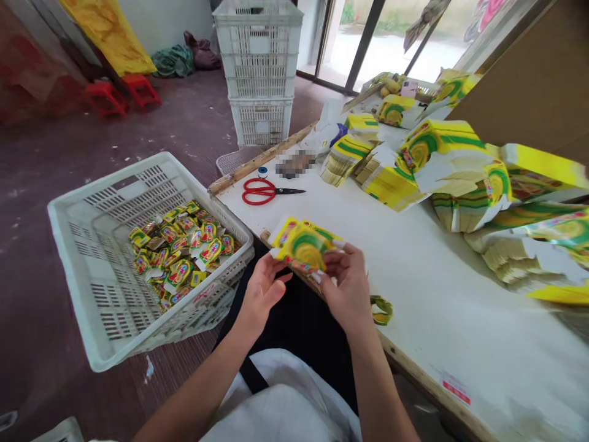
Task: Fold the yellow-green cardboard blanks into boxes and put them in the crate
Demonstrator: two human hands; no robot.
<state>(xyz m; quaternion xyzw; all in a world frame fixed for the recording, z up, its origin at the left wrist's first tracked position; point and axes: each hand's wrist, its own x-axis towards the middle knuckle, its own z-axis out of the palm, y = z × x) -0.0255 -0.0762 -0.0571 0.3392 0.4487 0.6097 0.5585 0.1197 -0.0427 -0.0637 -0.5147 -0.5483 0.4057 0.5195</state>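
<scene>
A white bench [414,301] with wooden edges. Left of the bench, a white slatted plastic basket [89,245]. On the bench's far part, stacks of yellow-and-green printed cardboard [400,184]. At the bench's near edge, the bare right hand [347,288] has its grip around a yellow-and-green cardboard carton [306,248]; the bare left hand [261,291] has a wide grip beside it, contact unclear. Supported mainly from the right, the carton could tilt or fall past the bench edge if that hold loosens.

Whitish top [294,402], black strap [253,374], black legwear [317,344], sleeveless forearms [380,374]
</scene>
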